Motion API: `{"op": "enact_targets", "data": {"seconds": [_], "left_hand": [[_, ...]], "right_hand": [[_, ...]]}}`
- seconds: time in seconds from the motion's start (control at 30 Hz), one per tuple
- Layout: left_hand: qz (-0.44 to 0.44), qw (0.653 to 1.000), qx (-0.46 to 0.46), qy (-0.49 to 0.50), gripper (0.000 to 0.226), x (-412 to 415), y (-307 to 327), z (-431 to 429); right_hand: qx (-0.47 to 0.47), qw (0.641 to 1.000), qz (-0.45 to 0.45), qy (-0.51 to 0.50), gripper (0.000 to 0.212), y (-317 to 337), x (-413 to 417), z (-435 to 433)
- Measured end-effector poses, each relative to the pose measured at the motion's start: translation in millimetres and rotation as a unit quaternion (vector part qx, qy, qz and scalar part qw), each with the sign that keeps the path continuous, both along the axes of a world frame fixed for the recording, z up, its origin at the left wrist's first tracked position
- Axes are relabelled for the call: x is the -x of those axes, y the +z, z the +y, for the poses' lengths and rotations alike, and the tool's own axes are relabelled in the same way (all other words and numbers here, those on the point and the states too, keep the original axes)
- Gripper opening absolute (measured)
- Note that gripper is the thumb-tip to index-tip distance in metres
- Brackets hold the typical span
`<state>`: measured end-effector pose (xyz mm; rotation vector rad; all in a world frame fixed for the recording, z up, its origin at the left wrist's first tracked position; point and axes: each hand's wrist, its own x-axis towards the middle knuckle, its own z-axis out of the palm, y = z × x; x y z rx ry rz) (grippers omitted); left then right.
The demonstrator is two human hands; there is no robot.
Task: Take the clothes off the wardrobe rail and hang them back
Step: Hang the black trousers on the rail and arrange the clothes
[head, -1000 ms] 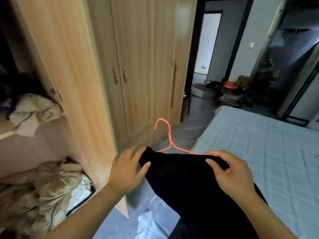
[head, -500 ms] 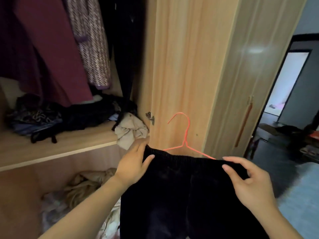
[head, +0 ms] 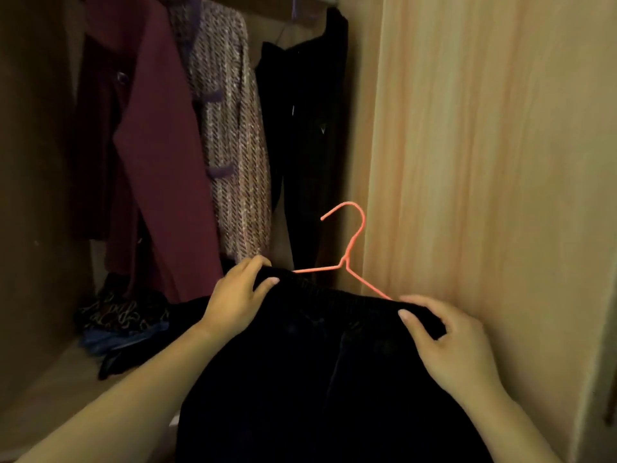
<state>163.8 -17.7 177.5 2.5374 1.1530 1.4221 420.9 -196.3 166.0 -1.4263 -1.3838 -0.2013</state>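
A black garment (head: 320, 379) hangs over an orange wire hanger (head: 349, 259), whose hook points up and left in front of the open wardrobe. My left hand (head: 235, 300) grips the garment's elastic top edge at its left end. My right hand (head: 447, 349) pinches the same edge at its right end. Inside the wardrobe hang a maroon coat (head: 157, 155), a patterned woven jacket (head: 230, 128) and a black garment (head: 305, 135). The rail itself is hidden at the top of the view.
The open wardrobe door (head: 484, 162) stands close on the right, just beside my right hand. A wooden shelf (head: 43, 389) below the hanging clothes carries a pile of dark folded fabrics (head: 123, 325).
The view has swung from the bed and room to the wardrobe's hanging space. Both hands have lifted the hanger and black garment up and toward the hanging clothes, keeping the same hold.
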Motion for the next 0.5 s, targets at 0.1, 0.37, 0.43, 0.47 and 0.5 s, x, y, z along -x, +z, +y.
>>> {"op": "enact_targets", "data": {"seconds": [0.1,0.37,0.43,0.47,0.5], "left_hand": [[-0.015,0.999,-0.033,0.013,0.019,-1.0,29.2,38.4],[-0.008,0.999,-0.052,-0.003,0.022,-29.1,102.4,122.7],[-0.010,0.998,-0.061,-0.013,0.024,-40.1,118.1,139.4],[-0.013,0.998,-0.064,-0.019,0.024,-45.9,125.7,146.1],[-0.018,0.997,-0.065,-0.025,0.026,-51.6,133.1,152.7]], "right_hand": [[-0.024,0.999,-0.041,0.023,0.020,31.9,-9.0,45.8],[-0.041,0.998,-0.043,0.030,0.016,103.4,-35.5,126.2],[-0.042,0.998,-0.045,0.017,0.014,122.8,-39.6,136.7],[-0.045,0.998,-0.053,0.006,0.015,131.4,-40.7,140.5],[-0.053,0.997,-0.058,-0.006,0.017,139.5,-40.7,143.6]]}}
